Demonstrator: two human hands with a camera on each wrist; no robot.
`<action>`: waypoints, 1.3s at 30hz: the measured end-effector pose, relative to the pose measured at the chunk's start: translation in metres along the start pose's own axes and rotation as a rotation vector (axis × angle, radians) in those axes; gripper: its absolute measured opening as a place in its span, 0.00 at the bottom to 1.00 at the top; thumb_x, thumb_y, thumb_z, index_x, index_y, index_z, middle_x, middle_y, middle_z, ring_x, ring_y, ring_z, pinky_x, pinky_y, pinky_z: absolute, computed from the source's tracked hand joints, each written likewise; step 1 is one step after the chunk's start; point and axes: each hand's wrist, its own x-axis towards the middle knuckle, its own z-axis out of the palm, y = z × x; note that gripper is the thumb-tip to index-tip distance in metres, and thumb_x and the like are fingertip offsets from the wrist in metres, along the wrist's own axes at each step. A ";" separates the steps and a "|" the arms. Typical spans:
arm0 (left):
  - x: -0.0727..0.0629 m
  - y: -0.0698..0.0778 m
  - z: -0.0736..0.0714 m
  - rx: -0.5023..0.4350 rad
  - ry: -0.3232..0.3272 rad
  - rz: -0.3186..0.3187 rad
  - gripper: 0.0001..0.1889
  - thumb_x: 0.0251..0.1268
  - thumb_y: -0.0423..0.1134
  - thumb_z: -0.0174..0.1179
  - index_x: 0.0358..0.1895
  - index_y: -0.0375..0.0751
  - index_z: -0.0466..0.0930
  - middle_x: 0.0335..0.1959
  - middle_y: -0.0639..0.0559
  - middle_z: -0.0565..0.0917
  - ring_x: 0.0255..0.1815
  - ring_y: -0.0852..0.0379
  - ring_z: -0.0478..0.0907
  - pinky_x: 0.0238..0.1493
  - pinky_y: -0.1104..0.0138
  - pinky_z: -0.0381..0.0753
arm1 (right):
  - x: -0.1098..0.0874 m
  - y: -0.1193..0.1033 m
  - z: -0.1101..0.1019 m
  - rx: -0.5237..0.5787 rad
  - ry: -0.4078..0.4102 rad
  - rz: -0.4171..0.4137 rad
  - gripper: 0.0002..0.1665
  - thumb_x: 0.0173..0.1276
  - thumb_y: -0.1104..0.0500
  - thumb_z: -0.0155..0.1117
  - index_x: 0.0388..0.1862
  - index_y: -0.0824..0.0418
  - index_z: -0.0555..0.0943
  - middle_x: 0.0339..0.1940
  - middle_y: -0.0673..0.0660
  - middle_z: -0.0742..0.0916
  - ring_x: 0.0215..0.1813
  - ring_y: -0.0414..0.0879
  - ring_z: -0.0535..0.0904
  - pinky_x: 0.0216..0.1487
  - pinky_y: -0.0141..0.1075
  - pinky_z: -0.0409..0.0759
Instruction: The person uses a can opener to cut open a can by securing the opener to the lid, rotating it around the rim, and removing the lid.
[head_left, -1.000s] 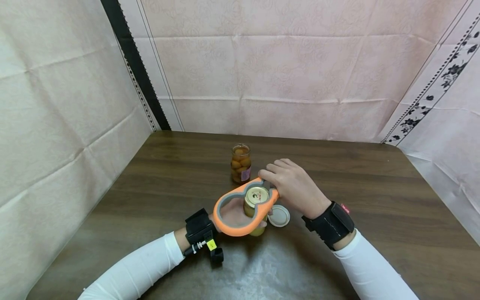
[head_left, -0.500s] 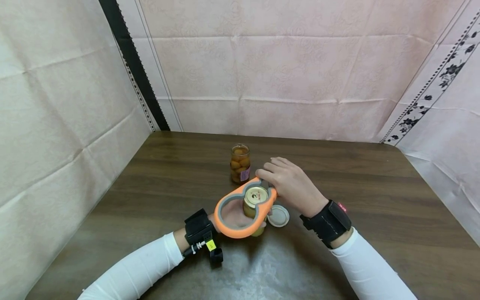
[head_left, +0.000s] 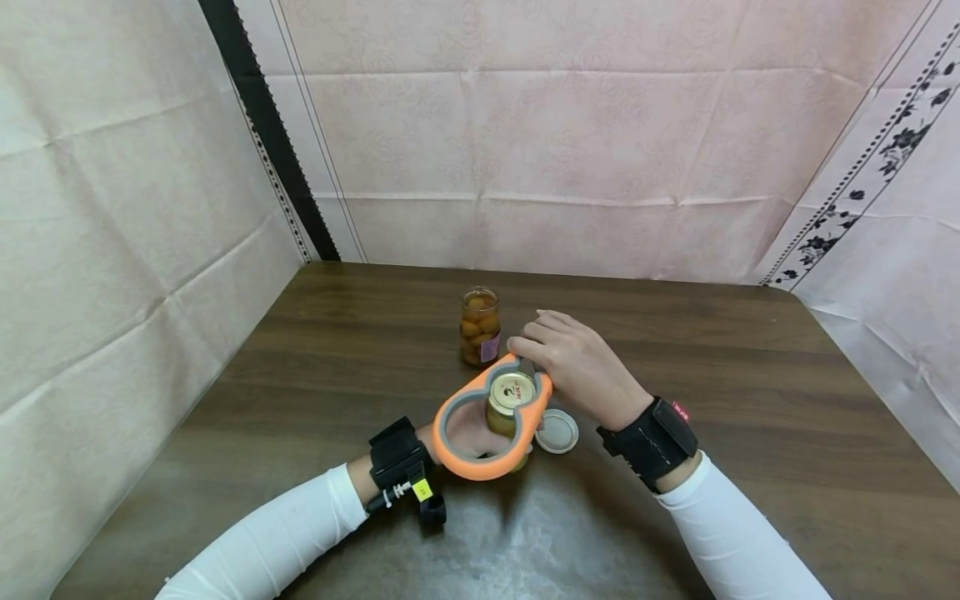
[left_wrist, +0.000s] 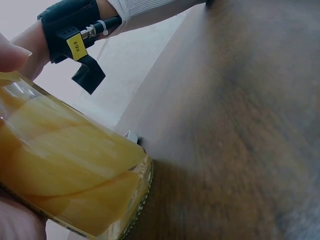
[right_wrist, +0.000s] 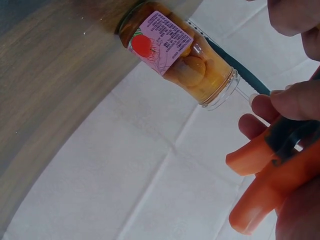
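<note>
My left hand (head_left: pixel 467 427) grips a glass jar of yellow fruit pieces (left_wrist: pixel 75 160) from the left, and much of the hand is hidden under the opener. A gold-coloured lid (head_left: pixel 513 390) caps this jar. Around the lid lies an orange jar opener (head_left: pixel 480 468) with grey inner edging. My right hand (head_left: pixel 583 363) holds the opener's handle ends at the upper right. In the right wrist view, the orange handle ends (right_wrist: pixel 257 200) sit between fingers and palm. The jar's base looks slightly tilted over the tabletop in the left wrist view; whether it touches cannot be told.
Behind the hands stands a lidless jar of round brown-orange fruit (head_left: pixel 480 325) with a pink label. A loose white lid (head_left: pixel 557 432) lies just right of the held jar. The brown wooden table (head_left: pixel 360 358) ends at pale cloth (head_left: pixel 562 167) on several sides.
My right hand has moved slightly left and away, turning the opener a little counterclockwise in view. Its wide looped end shifted right and nearer. My left arm has hardly moved.
</note>
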 end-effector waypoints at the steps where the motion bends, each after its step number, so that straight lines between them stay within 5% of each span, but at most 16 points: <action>1: 0.000 0.001 0.001 0.255 0.059 0.038 0.23 0.72 0.38 0.59 0.59 0.22 0.69 0.50 0.61 0.80 0.51 0.69 0.74 0.60 0.76 0.69 | 0.000 0.000 0.000 0.004 -0.002 -0.002 0.15 0.65 0.71 0.67 0.46 0.55 0.82 0.39 0.51 0.85 0.53 0.48 0.83 0.76 0.44 0.70; 2: -0.001 0.002 0.002 0.435 0.114 0.067 0.25 0.71 0.38 0.58 0.60 0.19 0.67 0.51 0.59 0.79 0.52 0.70 0.73 0.61 0.75 0.69 | 0.000 0.000 0.000 0.009 -0.002 -0.005 0.15 0.65 0.71 0.67 0.46 0.55 0.82 0.40 0.51 0.85 0.53 0.48 0.83 0.76 0.44 0.69; 4: 0.000 0.004 0.004 0.528 0.156 0.051 0.25 0.68 0.36 0.60 0.61 0.21 0.68 0.52 0.49 0.80 0.52 0.69 0.72 0.61 0.73 0.69 | 0.001 0.000 0.001 0.024 0.000 -0.011 0.15 0.65 0.72 0.67 0.46 0.56 0.82 0.40 0.52 0.85 0.53 0.47 0.83 0.77 0.44 0.69; 10: 0.002 0.004 0.008 0.663 0.230 0.084 0.28 0.57 0.29 0.59 0.62 0.26 0.66 0.52 0.34 0.76 0.50 0.69 0.69 0.57 0.75 0.68 | 0.003 0.001 0.002 0.046 0.008 -0.030 0.15 0.66 0.72 0.68 0.47 0.56 0.82 0.41 0.52 0.85 0.52 0.46 0.82 0.76 0.45 0.69; 16: 0.002 0.005 0.010 0.656 0.248 0.086 0.31 0.55 0.29 0.60 0.64 0.28 0.64 0.57 0.34 0.74 0.52 0.69 0.68 0.59 0.75 0.68 | 0.005 0.002 0.002 0.054 0.006 -0.038 0.15 0.66 0.70 0.68 0.47 0.55 0.82 0.41 0.52 0.84 0.53 0.46 0.81 0.76 0.44 0.69; 22: 0.002 0.002 0.010 0.629 0.258 0.110 0.28 0.51 0.29 0.58 0.59 0.25 0.66 0.44 0.52 0.75 0.46 0.68 0.70 0.55 0.75 0.68 | 0.006 0.004 0.004 0.081 0.011 -0.044 0.15 0.67 0.69 0.69 0.49 0.55 0.84 0.44 0.52 0.85 0.55 0.47 0.81 0.76 0.44 0.70; 27: 0.002 0.002 0.010 0.623 0.271 0.104 0.28 0.50 0.28 0.57 0.58 0.25 0.66 0.40 0.57 0.73 0.44 0.67 0.69 0.53 0.75 0.67 | 0.008 0.006 0.005 0.102 0.015 -0.051 0.15 0.67 0.69 0.68 0.50 0.55 0.84 0.45 0.52 0.85 0.56 0.47 0.82 0.75 0.46 0.71; 31: 0.000 0.002 0.010 0.607 0.276 0.100 0.28 0.55 0.32 0.59 0.60 0.24 0.66 0.43 0.50 0.76 0.47 0.69 0.70 0.55 0.75 0.68 | 0.009 0.006 0.006 0.121 0.016 -0.049 0.15 0.68 0.67 0.68 0.50 0.54 0.84 0.46 0.52 0.86 0.57 0.46 0.81 0.76 0.47 0.70; 34: -0.003 0.000 0.007 0.568 0.280 0.114 0.37 0.62 0.46 0.67 0.66 0.24 0.64 0.54 0.38 0.78 0.55 0.72 0.70 0.62 0.76 0.67 | 0.009 0.006 0.007 0.132 0.017 -0.047 0.15 0.67 0.67 0.69 0.51 0.53 0.84 0.49 0.51 0.86 0.60 0.47 0.80 0.77 0.45 0.69; 39: -0.003 -0.005 0.000 0.565 0.266 0.156 0.52 0.58 0.64 0.70 0.71 0.26 0.61 0.66 0.28 0.72 0.64 0.72 0.68 0.70 0.74 0.65 | 0.009 0.007 0.008 0.140 0.024 -0.052 0.16 0.66 0.67 0.70 0.51 0.54 0.84 0.50 0.50 0.88 0.63 0.49 0.80 0.77 0.44 0.68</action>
